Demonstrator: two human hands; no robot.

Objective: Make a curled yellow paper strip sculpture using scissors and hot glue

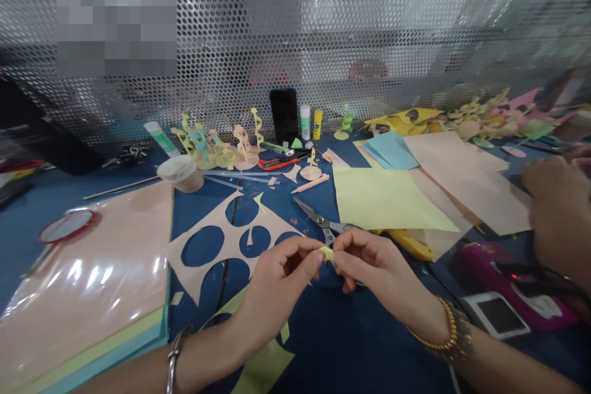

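Over the desk [344,326], my left hand [277,283] and right hand [376,265] pinch a small yellow paper strip [327,253]; scissors [318,217] lie just beyond.

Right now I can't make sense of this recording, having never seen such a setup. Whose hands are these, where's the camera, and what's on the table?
There is no machine here. This single picture comes from a camera worn on a person's head, looking forward and down. The two bare hands at the bottom are that person's: the left hand and right hand pinch a small yellow paper piece between them. On the blue work surface lie a peach card with round holes cut out, scissors and a pale yellow sheet. Paper cut-out figures and a phone stand farther back. The hand at far right seems to be another person's.
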